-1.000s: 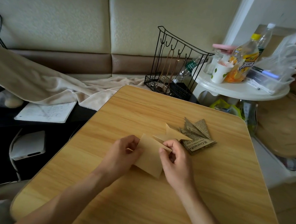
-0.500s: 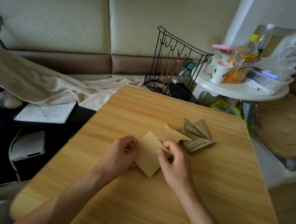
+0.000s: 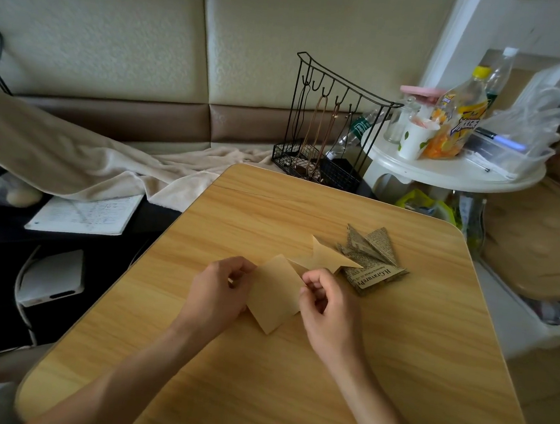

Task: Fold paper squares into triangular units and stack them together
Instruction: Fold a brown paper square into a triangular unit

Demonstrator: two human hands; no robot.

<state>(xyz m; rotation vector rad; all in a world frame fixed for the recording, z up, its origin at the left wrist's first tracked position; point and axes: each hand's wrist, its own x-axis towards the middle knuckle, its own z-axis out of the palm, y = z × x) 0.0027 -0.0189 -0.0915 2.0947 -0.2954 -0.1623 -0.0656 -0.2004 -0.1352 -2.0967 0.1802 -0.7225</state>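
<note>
Head view, paper: a tan folded paper piece point(image 3: 276, 293) sits over the wooden table point(image 3: 287, 400), between the two hands, one corner pointing down toward the person.
Head view, left hand: the left hand point(image 3: 218, 289) grips the paper's left edge, fingers curled, thumb and fingertips pinching it.
Head view, right hand: the right hand point(image 3: 329, 307) pinches the paper's right edge, fingers curled in close together.
Head view, finished units: a tan star-like folded unit point(image 3: 327, 258) lies flat just beyond the right hand, overlapping a pile of newsprint folded units point(image 3: 371, 259).
Head view, surroundings: a black wire rack point(image 3: 332, 121) stands past the table's far edge, beside a white round side table point(image 3: 453, 172) carrying an orange drink bottle point(image 3: 456, 121) and a paper cup point(image 3: 414, 137).
</note>
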